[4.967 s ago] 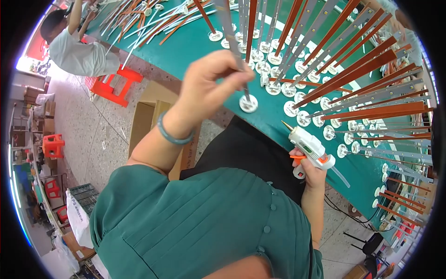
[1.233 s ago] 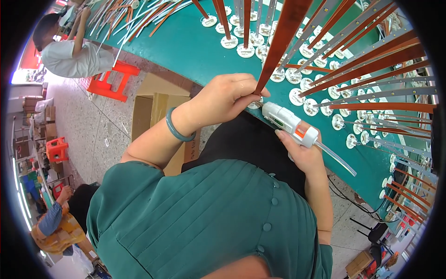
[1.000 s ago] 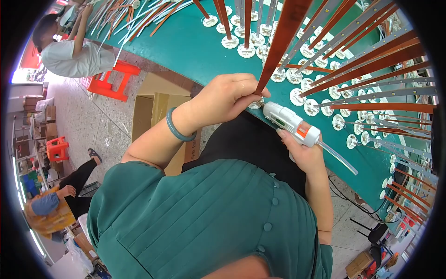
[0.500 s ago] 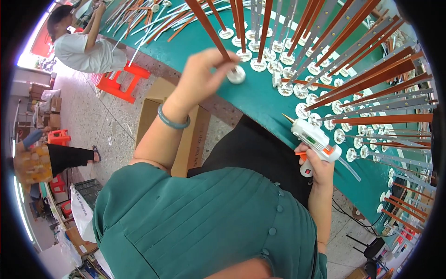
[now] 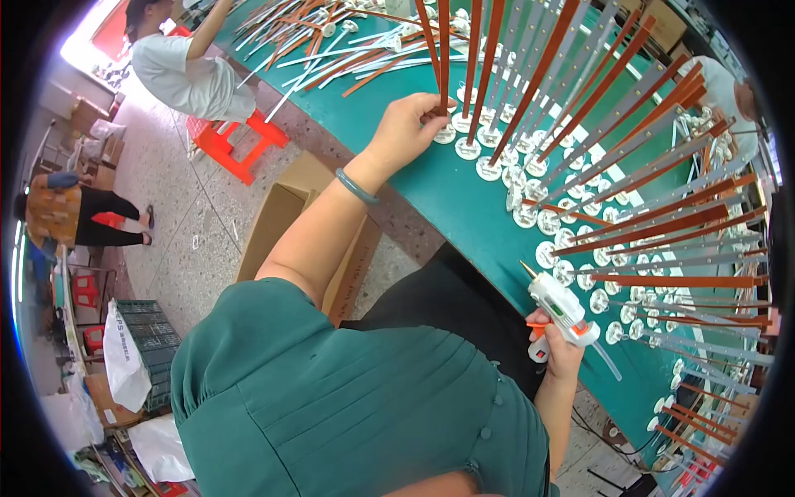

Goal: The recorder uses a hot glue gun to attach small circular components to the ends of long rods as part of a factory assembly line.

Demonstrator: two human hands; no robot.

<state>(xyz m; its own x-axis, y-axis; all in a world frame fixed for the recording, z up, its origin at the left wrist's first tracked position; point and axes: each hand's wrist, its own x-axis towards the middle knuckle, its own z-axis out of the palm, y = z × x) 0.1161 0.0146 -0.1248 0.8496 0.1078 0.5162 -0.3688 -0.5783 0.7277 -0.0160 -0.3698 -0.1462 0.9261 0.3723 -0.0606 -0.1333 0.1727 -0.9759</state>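
My left hand (image 5: pixel 407 132), with a bangle on its wrist, pinches the lower end of an upright brown strip (image 5: pixel 444 62). The strip's round white base (image 5: pixel 445 135) rests on the green table at the near end of the rows. In my right hand (image 5: pixel 560 346) is a white and orange hot glue gun (image 5: pixel 556 300), held over the table's near edge. Its metal nozzle points up and left, and a clear glue stick (image 5: pixel 607 363) sticks out of its back. Beside both hands, many brown and grey strips (image 5: pixel 633 166) stand upright on similar white bases (image 5: pixel 489 168).
Loose white and brown strips (image 5: pixel 331 62) lie piled on the far left of the green table (image 5: pixel 406 195). An open cardboard box (image 5: pixel 277 219) stands below its edge. A person in white (image 5: pixel 182 74) is near a red stool (image 5: pixel 236 149); another person (image 5: pixel 62 207) stands farther left.
My left hand has moved away from me and right with the brown strip, bringing its base beside the standing rows. The view has shifted; my right hand still grips the glue gun.
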